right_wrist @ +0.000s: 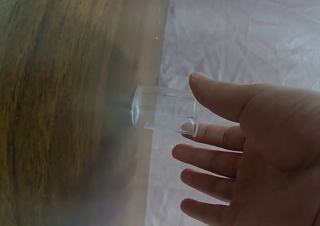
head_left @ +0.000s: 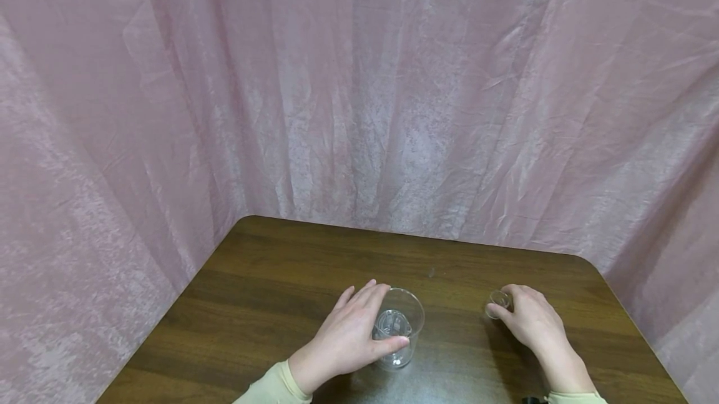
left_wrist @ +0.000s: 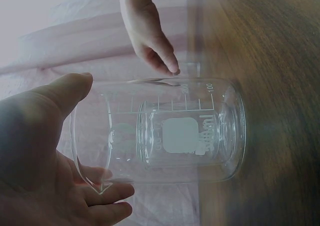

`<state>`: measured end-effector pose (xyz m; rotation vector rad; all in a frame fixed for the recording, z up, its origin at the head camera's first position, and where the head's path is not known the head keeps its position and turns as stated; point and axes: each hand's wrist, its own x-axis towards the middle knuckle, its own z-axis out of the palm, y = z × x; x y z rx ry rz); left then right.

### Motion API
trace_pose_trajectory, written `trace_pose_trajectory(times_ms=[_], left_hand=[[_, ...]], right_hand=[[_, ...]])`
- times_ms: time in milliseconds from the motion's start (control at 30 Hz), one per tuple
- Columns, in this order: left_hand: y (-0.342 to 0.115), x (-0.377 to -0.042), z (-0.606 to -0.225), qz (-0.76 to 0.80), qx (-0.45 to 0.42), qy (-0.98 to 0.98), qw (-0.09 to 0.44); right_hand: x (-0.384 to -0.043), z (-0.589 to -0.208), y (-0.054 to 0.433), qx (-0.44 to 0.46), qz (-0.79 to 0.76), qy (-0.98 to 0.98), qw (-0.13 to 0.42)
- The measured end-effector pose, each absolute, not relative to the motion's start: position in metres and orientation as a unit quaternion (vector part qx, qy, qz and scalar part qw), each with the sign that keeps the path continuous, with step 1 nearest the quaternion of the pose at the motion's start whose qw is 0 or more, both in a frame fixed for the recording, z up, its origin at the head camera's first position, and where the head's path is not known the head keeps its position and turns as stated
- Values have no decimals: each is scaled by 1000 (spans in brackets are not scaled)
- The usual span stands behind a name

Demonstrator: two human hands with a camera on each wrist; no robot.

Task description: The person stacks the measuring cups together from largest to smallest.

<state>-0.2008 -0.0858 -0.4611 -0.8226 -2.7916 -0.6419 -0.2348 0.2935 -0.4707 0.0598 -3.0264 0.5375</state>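
A large clear glass beaker (head_left: 412,313) with white markings stands upright on the table, left of my right hand. Inside it sits a smaller glass beaker (left_wrist: 145,136), visible through the wall. My left hand (head_left: 348,332) holds the large beaker near its rim, thumb on the near side and fingers round the left and far side. Off to the right, my right hand (head_left: 533,316) pinches a small clear beaker (right_wrist: 167,108) at the rim between thumb and index finger. The other fingers extend away from it. The small beaker is upright, its base close over the wood.
The brown wooden table (head_left: 269,266) has rounded far corners. Pink curtains (head_left: 348,110) hang behind it and at both sides. A small dark object (head_left: 532,400) shows at the bottom edge, by the right sleeve.
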Motion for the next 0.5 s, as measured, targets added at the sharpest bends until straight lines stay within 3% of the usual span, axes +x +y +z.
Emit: trace_pose_trajectory(times_ms=[500], left_hand=[[-86,-201,-462,-209,-275,-935,82]], right_hand=[[-236,-473,293,19,175,-984,42]])
